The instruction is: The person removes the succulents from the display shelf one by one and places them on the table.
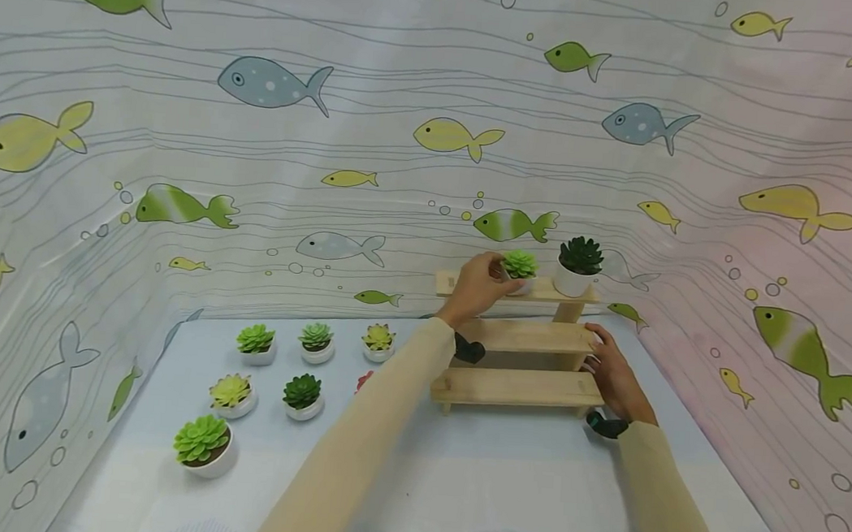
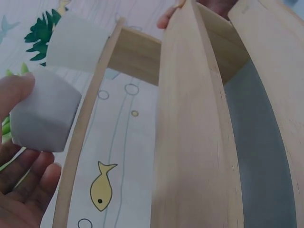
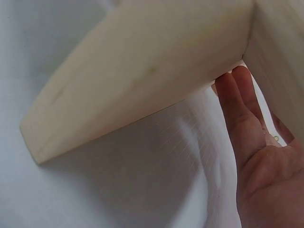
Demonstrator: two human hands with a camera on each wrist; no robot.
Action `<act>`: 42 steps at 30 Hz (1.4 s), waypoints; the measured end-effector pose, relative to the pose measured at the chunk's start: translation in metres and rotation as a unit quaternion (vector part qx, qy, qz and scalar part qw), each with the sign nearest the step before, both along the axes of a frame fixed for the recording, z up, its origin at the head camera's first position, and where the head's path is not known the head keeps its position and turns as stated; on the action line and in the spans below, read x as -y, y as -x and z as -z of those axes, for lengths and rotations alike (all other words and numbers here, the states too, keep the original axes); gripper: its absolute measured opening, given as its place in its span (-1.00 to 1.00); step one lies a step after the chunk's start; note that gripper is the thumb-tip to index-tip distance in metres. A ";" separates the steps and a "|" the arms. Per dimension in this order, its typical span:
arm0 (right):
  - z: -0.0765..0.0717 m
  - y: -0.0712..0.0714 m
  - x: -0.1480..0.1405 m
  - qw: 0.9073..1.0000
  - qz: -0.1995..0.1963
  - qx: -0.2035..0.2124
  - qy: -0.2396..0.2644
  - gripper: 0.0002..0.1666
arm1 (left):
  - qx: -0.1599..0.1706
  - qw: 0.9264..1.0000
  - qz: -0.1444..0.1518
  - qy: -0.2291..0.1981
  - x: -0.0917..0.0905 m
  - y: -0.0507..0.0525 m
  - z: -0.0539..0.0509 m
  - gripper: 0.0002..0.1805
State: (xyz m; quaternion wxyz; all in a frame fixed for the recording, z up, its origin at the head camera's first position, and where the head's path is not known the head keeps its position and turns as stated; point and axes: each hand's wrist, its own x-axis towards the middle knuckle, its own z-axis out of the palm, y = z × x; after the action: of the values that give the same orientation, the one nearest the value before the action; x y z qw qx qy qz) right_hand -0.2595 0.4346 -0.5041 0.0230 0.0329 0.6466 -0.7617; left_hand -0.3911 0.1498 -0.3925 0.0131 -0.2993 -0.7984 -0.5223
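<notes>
My left hand [image 1: 479, 287] pinches the white pot [image 2: 45, 111] of a small light green succulent [image 1: 520, 264] at the top board of a three-tier wooden plant stand [image 1: 517, 388]. In the left wrist view the thumb lies on one side of the pot and the fingers on the other. To its right on that board stands a dark green succulent [image 1: 580, 256] in a white pot. At the stand's right end, my right hand [image 1: 613, 377] holds the end of the middle board, its fingers [image 3: 230, 92] partly hidden behind the wood.
Left of the stand, several potted succulents stand on the pale table, including a large light green one [image 1: 203, 441], a dark green one [image 1: 303, 395] and a yellowish one [image 1: 379, 340]. A red plant [image 1: 364, 380] is mostly hidden by the left sleeve. Behind hangs a fish-patterned sheet [image 1: 424, 54].
</notes>
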 end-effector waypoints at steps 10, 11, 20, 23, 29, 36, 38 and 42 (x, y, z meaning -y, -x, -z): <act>0.015 0.008 -0.004 1.000 0.003 -0.011 0.009 -0.47 | -0.003 1.000 0.006 -0.008 0.014 -0.006 -0.006 -0.32; 0.018 0.009 -0.005 1.000 0.004 -0.012 0.008 -0.46 | -0.006 1.000 0.007 -0.007 0.015 -0.007 -0.006 -0.32; 0.024 0.009 -0.010 0.998 -0.017 -0.064 0.021 -0.54 | -0.056 0.998 0.021 -0.002 0.029 -0.012 -0.007 -0.27; 0.025 0.008 -0.010 0.998 -0.015 -0.063 0.019 -0.56 | -0.058 0.998 0.029 -0.003 0.035 -0.017 -0.010 -0.29; 0.024 0.006 -0.010 0.998 -0.016 -0.060 0.021 -0.55 | -0.064 0.997 0.034 0.002 0.047 -0.021 -0.011 -0.28; 0.022 0.006 -0.011 0.999 -0.006 -0.045 0.007 -0.46 | -0.080 0.996 0.030 0.018 0.062 -0.021 -0.010 -0.30; 0.020 0.006 -0.010 0.999 -0.004 -0.039 -0.001 -0.44 | -0.084 0.996 0.027 0.021 0.068 -0.023 -0.011 -0.30; 0.017 0.006 -0.008 1.000 0.001 -0.029 -0.006 -0.46 | -0.096 0.995 0.027 0.022 0.080 -0.029 -0.014 -0.34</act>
State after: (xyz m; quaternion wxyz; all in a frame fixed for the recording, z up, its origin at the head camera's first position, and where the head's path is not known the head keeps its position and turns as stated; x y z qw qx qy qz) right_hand -0.2660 0.4421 -0.5210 0.0033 0.0111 0.6517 -0.7584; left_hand -0.3620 0.0694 -0.3784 0.0694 -0.3694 -0.7966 -0.4734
